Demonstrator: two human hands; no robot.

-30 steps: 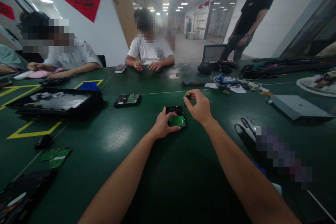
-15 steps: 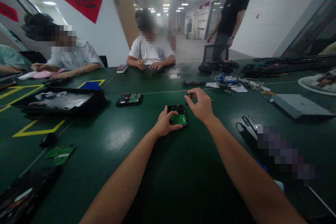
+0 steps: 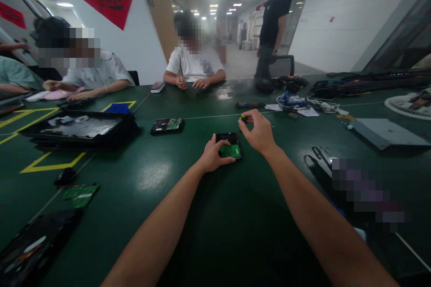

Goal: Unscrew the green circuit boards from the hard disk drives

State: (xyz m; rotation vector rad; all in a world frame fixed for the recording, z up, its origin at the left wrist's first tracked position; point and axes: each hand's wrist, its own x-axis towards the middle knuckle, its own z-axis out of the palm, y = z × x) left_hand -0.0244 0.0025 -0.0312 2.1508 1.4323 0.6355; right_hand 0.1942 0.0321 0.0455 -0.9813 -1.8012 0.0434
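Observation:
A small black hard drive (image 3: pixel 226 137) with a green circuit board on top lies on the green table (image 3: pixel 215 215) in front of me. My left hand (image 3: pixel 212 156) rests on its left edge, fingers curled over it and holding it down. My right hand (image 3: pixel 257 132) hovers at the drive's far right corner, fingers pinched round the yellow and black handle of a small screwdriver (image 3: pixel 242 119) that stands on end over the drive.
A second hard drive (image 3: pixel 167 125) lies further left, beside a black tray (image 3: pixel 77 128). Loose green boards (image 3: pixel 81 193), scissors (image 3: pixel 319 156), a grey metal case (image 3: pixel 387 133) and cables (image 3: pixel 292 101) lie around. People sit at the far side; one stands behind.
Both hands stay at the drive, the right one's fingers shifting slightly on the screwdriver handle. The standing person at the back has walked left.

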